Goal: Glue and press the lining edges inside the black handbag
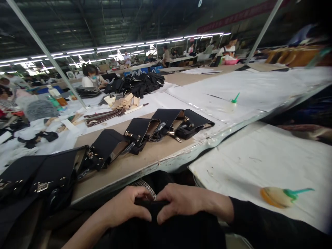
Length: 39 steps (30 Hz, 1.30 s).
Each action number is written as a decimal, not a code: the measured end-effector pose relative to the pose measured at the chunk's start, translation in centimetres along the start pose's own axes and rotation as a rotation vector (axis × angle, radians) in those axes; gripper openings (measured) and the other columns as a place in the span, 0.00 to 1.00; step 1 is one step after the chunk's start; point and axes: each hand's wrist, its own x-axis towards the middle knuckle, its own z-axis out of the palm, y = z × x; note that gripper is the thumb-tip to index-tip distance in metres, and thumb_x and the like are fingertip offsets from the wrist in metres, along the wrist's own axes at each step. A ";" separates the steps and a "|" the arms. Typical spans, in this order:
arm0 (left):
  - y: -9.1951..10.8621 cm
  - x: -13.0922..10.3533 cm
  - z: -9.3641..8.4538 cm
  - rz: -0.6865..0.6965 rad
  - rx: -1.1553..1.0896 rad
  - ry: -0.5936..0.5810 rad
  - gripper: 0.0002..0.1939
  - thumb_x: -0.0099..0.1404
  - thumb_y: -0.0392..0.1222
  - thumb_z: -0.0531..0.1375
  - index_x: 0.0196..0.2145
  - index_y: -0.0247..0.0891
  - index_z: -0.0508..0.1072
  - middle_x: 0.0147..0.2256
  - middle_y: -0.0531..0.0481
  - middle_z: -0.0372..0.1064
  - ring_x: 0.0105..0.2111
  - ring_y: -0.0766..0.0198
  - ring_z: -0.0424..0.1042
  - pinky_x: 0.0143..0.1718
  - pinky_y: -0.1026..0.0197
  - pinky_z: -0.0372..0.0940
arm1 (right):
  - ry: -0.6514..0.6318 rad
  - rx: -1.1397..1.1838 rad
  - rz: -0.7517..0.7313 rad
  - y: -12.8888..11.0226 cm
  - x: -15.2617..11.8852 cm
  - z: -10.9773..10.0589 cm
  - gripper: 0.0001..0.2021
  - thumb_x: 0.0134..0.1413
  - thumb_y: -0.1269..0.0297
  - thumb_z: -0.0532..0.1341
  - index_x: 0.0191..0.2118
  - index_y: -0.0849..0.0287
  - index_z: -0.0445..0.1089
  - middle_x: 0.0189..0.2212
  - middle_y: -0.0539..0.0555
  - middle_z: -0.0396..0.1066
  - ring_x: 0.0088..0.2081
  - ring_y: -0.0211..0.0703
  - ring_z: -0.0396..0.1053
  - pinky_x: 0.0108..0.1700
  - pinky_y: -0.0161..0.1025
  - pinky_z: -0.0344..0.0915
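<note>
Low in the head view, my left hand (129, 205) and my right hand (178, 202) face each other, closed on the top edge of a black piece (153, 209). Thumbs lie on the near side and fingers go behind the edge. Below the hands the piece merges with dark clothing, so its full shape cannot be made out. Beyond them, a row of black bags (107, 145) with gold-coloured clasps lies on a brown board (150, 155). More black bags (58, 169) are at the left.
A white side table (259, 155) at the right holds a glue bottle (278, 197) with a green nozzle. Another bottle (233, 103) stands on the long white table (197, 90). Brown strips (106, 116) and a black pile (140, 83) lie farther back. Several people work beyond.
</note>
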 end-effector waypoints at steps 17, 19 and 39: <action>0.8 -2.4 -0.3 -0.017 0.309 0.043 0.17 0.71 0.48 0.53 0.26 0.38 0.66 0.24 0.59 0.56 0.26 0.67 0.55 0.27 0.65 0.51 | 0.014 -0.115 0.026 0.3 -1.1 -0.3 0.08 0.59 0.61 0.62 0.35 0.60 0.76 0.23 0.45 0.65 0.24 0.35 0.60 0.26 0.31 0.55; 1.0 -2.2 -0.1 -0.001 0.334 0.049 0.17 0.71 0.47 0.53 0.25 0.38 0.64 0.23 0.59 0.54 0.26 0.68 0.54 0.26 0.64 0.49 | -0.003 -0.152 0.020 -0.2 -1.0 -0.5 0.10 0.60 0.59 0.62 0.38 0.60 0.77 0.24 0.46 0.67 0.25 0.36 0.62 0.27 0.31 0.57; 0.1 -0.7 1.2 0.055 0.273 0.149 0.05 0.64 0.42 0.60 0.33 0.38 0.74 0.30 0.58 0.71 0.33 0.63 0.68 0.32 0.63 0.53 | 0.419 -0.595 -0.454 0.3 0.9 1.3 0.04 0.63 0.69 0.62 0.39 0.58 0.75 0.40 0.54 0.76 0.37 0.42 0.74 0.39 0.35 0.69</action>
